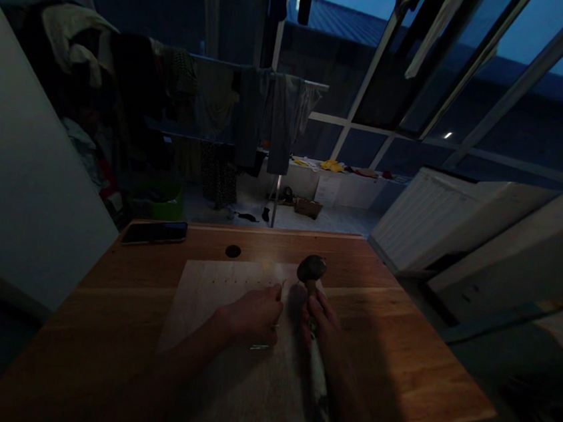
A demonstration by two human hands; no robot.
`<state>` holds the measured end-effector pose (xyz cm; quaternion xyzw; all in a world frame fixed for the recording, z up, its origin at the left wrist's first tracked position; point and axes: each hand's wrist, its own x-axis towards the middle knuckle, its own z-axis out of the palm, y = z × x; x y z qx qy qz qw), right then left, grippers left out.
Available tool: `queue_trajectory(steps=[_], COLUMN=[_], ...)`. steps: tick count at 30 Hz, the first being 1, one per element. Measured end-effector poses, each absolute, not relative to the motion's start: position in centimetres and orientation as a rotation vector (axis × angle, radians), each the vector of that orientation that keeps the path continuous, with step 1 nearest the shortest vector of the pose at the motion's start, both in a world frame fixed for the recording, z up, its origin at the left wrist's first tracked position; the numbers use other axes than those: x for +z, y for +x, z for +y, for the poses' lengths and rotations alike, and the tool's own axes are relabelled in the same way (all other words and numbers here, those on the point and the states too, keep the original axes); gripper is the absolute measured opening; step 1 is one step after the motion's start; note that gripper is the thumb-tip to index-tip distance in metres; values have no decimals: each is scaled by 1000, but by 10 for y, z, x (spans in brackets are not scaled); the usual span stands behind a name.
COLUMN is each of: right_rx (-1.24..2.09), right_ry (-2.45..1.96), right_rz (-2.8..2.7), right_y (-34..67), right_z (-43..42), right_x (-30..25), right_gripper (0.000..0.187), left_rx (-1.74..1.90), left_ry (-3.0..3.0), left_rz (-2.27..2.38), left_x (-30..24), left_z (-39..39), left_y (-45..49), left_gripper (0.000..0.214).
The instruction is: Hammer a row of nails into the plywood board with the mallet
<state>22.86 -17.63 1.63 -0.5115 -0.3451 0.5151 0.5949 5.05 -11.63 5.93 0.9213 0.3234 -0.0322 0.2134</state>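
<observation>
First: Entry one, please, at the centre of the frame.

Second: One hammer, rounded metal head uppermost, handle slanting to the lower right. Head raised over the far right corner of the board.

First: Held by?

Second: The right hand, right of centre, fingers wrapped about the handle just below the head.

First: And the left hand?

Second: At centre, over the board, fingers pinching one thin nail, its end showing above them, left of the hammer head and apart from it. How deep it sits, I cannot tell from here.

First: Further nails?

Second: A row of small nails along the far part of the board, left of the pinched one; too small to count surely. Loose nails lying on the board just below the left hand.

First: Supports?

Second: One pale wooden board, flat, lower centre. Beneath it, one wood-grained surface, with a round dark hole beyond the board.

First: Remaining articles?

Second: One smartphone, dark screen up, far left corner of the surface. Behind, upper centre: grey trousers on a drying rail. Left of these, lower: one green basket. Near centre, on the floor: one brown box.
</observation>
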Motion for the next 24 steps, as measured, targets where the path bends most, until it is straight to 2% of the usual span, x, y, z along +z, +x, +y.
queue_trajectory(steps=[4,8,13,15,19,24], right_rx=[1219,1216,1251,1250,1246,1246], right_ry=[-1205,-1190,-1149,-1152,-1150,-1133], right_rz=[-751,-746,-751,-748,-741,-824], right_y=[229,230,229,227,226,219], right_z=[-176,-173,-173,-174,-174,-171], right_x=[14,9,11,13,24,43], right_gripper=[56,56,61,62,59,53], left_rx=[45,312,925,1051,1080,1039], left_ry=[2602,2314,1781,1724,1770,1857], left_rz=[862,844,1055,1136,1122,1041], left_x=[54,36,13,8,6,6], left_z=[-121,-95,-68,-67,-72,-75], left_y=[58,54,51,53,54,51], left_gripper=[19,7,25,24,15,15])
